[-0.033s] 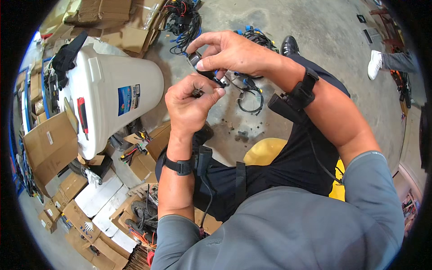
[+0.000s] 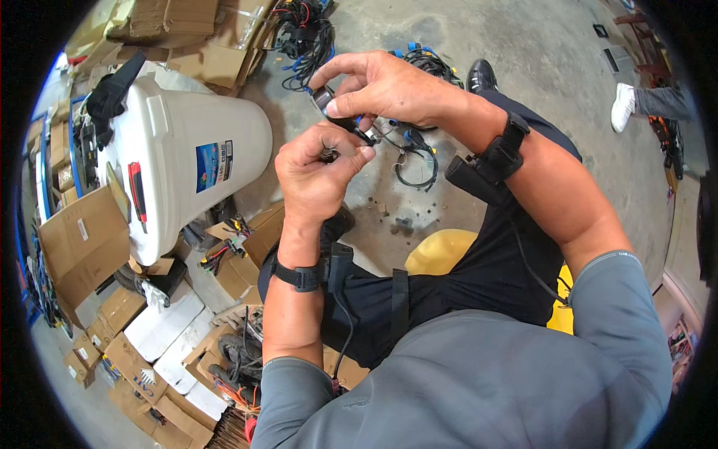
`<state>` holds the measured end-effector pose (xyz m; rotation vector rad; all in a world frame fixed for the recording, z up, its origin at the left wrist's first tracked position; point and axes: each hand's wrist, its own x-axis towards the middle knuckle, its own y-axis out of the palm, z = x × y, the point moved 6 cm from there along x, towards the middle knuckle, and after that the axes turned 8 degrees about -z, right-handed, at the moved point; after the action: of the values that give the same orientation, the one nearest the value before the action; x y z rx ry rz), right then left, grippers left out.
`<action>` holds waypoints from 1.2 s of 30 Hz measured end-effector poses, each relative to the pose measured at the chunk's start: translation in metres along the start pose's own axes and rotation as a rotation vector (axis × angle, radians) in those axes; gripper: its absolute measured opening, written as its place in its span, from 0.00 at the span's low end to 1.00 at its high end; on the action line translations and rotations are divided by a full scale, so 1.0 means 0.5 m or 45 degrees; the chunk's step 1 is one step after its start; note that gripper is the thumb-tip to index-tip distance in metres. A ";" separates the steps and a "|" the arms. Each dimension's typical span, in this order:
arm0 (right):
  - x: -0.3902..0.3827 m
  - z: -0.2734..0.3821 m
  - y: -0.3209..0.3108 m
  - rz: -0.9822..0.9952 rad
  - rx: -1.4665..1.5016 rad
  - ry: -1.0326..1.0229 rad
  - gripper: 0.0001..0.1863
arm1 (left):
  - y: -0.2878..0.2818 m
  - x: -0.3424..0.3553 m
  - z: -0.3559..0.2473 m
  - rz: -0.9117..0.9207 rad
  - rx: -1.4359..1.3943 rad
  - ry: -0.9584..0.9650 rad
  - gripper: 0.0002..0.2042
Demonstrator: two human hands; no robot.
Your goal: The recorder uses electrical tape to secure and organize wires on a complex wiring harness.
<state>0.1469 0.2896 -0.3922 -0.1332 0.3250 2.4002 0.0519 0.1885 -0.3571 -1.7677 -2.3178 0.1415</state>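
My right hand (image 2: pixel 396 90) is closed around what looks like a roll of black tape (image 2: pixel 324 97), thumb on its side. A dark strip (image 2: pixel 350 126) runs down from the roll to the fingertips of my left hand (image 2: pixel 313 176). That hand is pinched shut on a dark cable, mostly hidden by the fingers; a small dark metallic-looking piece (image 2: pixel 328 155) shows between them. Past the hands, a thin black cable (image 2: pixel 419 179) lies looped on the floor with blue connectors near it. Whether it joins the held cable is unclear.
A white plastic bin (image 2: pixel 239 138) lies at left, a red utility knife (image 2: pixel 137 196) on its pale end. Cable bundles (image 2: pixel 310 52) sit on the concrete beyond my hands. Cardboard boxes (image 2: pixel 82 239) crowd the left. Another person's white shoe (image 2: pixel 622 108) shows far right.
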 end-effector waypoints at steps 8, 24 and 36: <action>-0.001 0.026 -0.010 -0.037 0.127 -0.141 0.23 | -0.004 0.001 -0.020 -0.054 0.038 0.201 0.11; -0.013 0.084 -0.023 -0.132 0.162 -0.431 0.24 | -0.022 0.011 0.025 -0.231 -0.330 -0.260 0.13; -0.060 0.115 0.010 -0.048 0.073 -0.430 0.34 | -0.040 0.025 0.060 -0.432 -0.234 -0.330 0.09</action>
<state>0.1654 0.2823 -0.3306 0.2871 0.2301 2.3218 0.0231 0.1968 -0.3805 -1.4737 -2.8624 0.1082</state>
